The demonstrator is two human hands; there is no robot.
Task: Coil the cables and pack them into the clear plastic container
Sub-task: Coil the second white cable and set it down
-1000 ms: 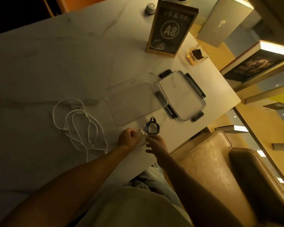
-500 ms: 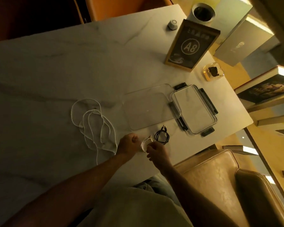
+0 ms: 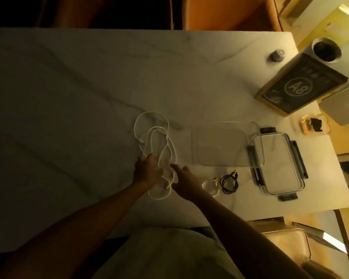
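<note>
A long white cable (image 3: 152, 137) lies in loose loops on the marble table. My left hand (image 3: 147, 170) rests on its near loops with fingers bent over the strands; whether it grips them is unclear. My right hand (image 3: 184, 182) reaches toward the same loops with fingers extended, holding nothing. A small coiled pale cable (image 3: 210, 185) and a coiled black cable (image 3: 229, 181) lie to the right of my right hand. The clear plastic container (image 3: 222, 163) stands open beyond them, with nothing in it. Its lid (image 3: 278, 190) with dark clips lies beside it on the right.
A wooden sign marked A8 (image 3: 301, 85) stands at the far right, with a small grey knob (image 3: 277, 55), a cup (image 3: 326, 50) and a small clear dish (image 3: 314, 124) nearby. The table edge runs along the right. A tan leather seat (image 3: 286, 250) sits below it.
Both hands let go of the small pale coil, which now lies beside the black coil, and moved left to the loose white cable. The camera view shifted left.
</note>
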